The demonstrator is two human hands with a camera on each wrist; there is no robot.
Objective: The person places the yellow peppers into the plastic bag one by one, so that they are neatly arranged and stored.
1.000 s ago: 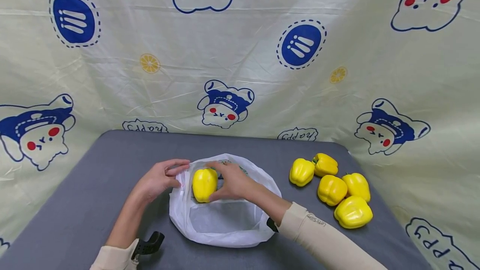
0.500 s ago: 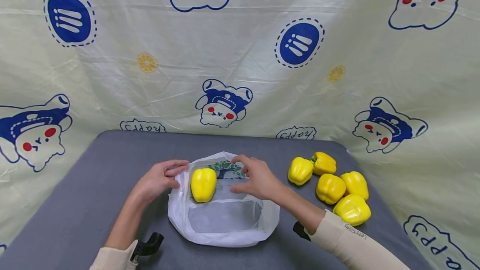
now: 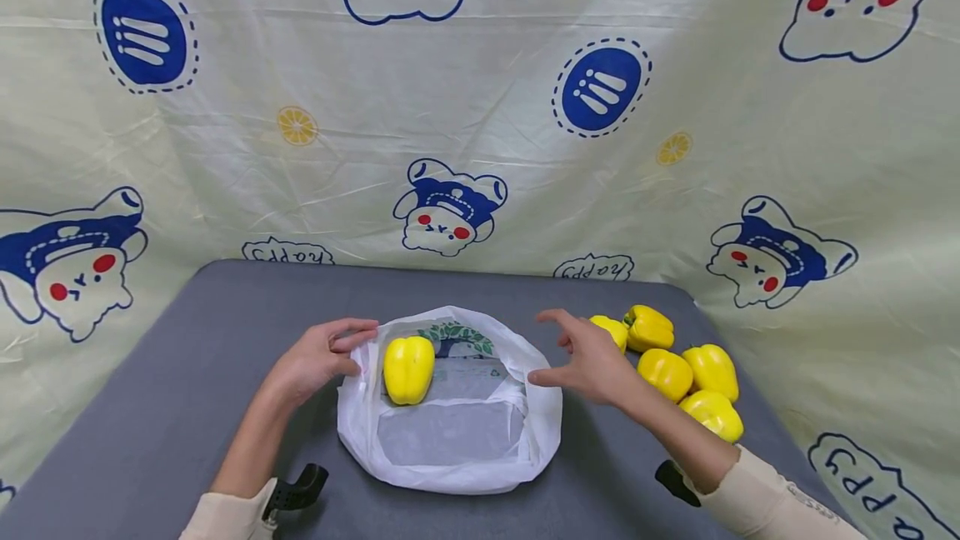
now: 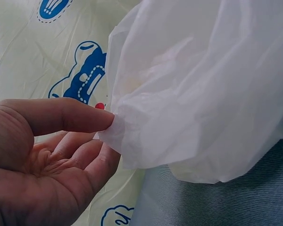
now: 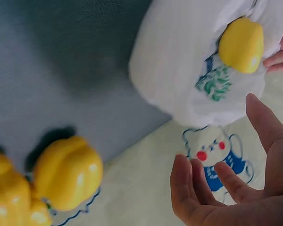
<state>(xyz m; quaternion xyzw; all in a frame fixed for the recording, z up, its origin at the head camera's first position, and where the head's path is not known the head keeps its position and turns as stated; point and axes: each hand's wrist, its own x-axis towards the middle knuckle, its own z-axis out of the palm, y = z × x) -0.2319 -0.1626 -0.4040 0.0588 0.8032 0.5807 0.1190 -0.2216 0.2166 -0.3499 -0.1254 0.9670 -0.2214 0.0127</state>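
Observation:
A white plastic bag stands with its mouth spread wide on the grey table. Inside it, against the left wall, sits one yellow bell pepper. My left hand pinches the bag's left edge; the left wrist view shows the plastic between thumb and fingers. Over the bag's right rim and the table beside it, my right hand is held with thumb and fingers apart and nothing between them. It partly hides the nearest of several yellow bell peppers; one of these peppers is plain in the right wrist view.
Several loose bell peppers lie in a cluster at the table's right side. A patterned cloth hangs behind the grey table. Green leaf print shows on the bag's inner far wall.
My right hand has let go of the bell pepper in the bag and moved right, out toward the loose peppers. The left hand stays at the bag's edge.

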